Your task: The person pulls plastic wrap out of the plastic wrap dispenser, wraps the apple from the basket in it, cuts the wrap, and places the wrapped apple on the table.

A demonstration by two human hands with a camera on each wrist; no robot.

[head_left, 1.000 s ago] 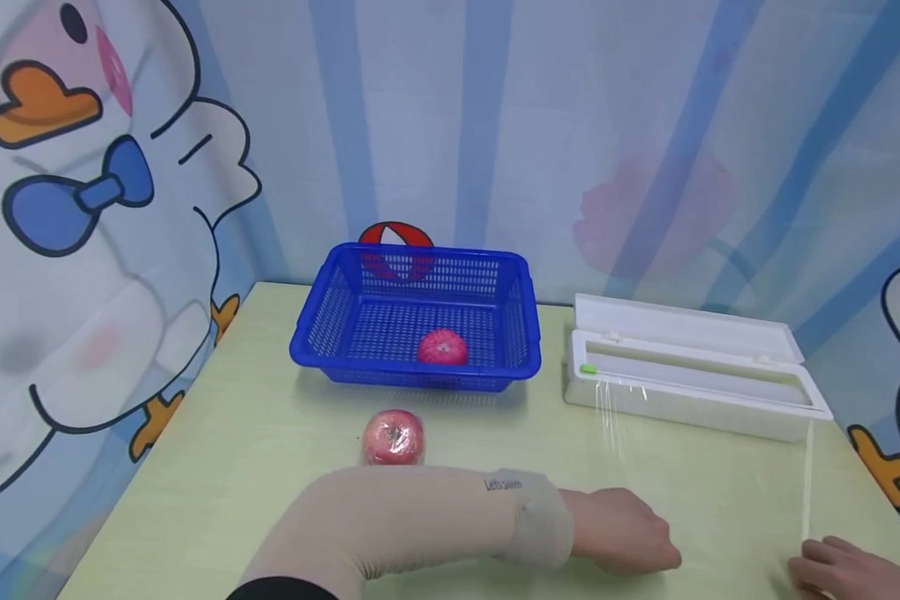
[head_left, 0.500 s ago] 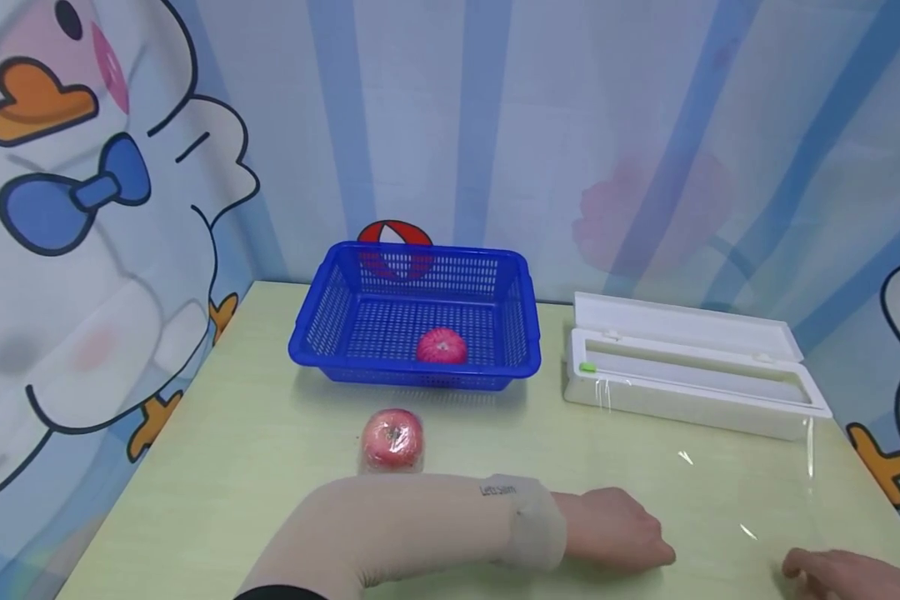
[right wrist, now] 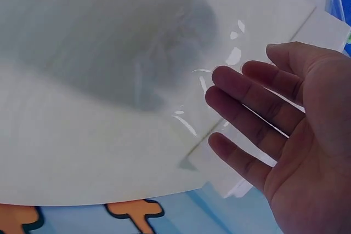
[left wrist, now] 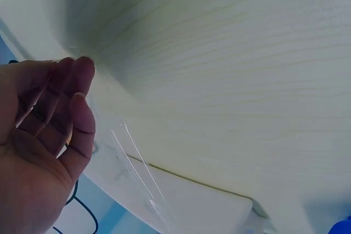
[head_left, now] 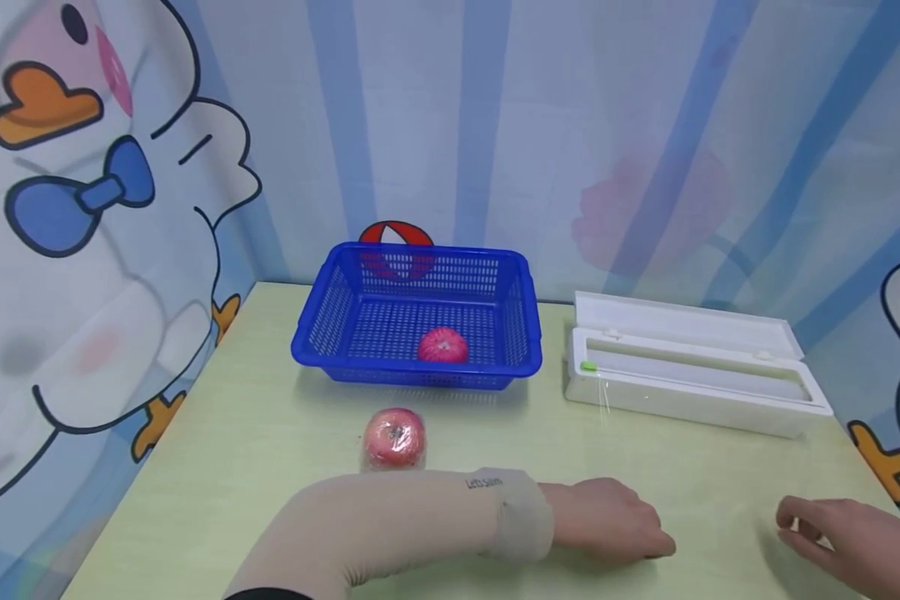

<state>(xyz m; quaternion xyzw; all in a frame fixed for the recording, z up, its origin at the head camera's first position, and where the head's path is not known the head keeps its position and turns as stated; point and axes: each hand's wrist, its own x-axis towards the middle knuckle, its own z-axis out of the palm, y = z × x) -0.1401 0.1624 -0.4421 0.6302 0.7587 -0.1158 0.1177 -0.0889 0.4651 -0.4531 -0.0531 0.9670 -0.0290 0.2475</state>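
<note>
Head view: on the pale table (head_left: 255, 433), a blue basket (head_left: 420, 368) near the back edge, with a round red fruit (head_left: 443, 345) inside. To its right, a long white box (head_left: 690, 404), lid tipped back, green slider (head_left: 588, 366) at the left end. In front of the basket, a wrapped apple (head_left: 394, 437), just beyond the beige sleeve (head_left: 412, 517). From the box toward the hands, clear film (head_left: 603, 400), traceable only by glints. Left hand (head_left: 607, 518) low over the table, fingers curled; right hand (head_left: 858, 537) apart at lower right, unclenched, loosely bent, thumb clear of fingers. Left wrist view: fingertips and thumb together, apparently pinching the film; two bright streaks of it toward the box. Right wrist view: relaxed, separated fingers, film glints around the tips, box partly behind. Cannot tell whether touching the film there.
</note>
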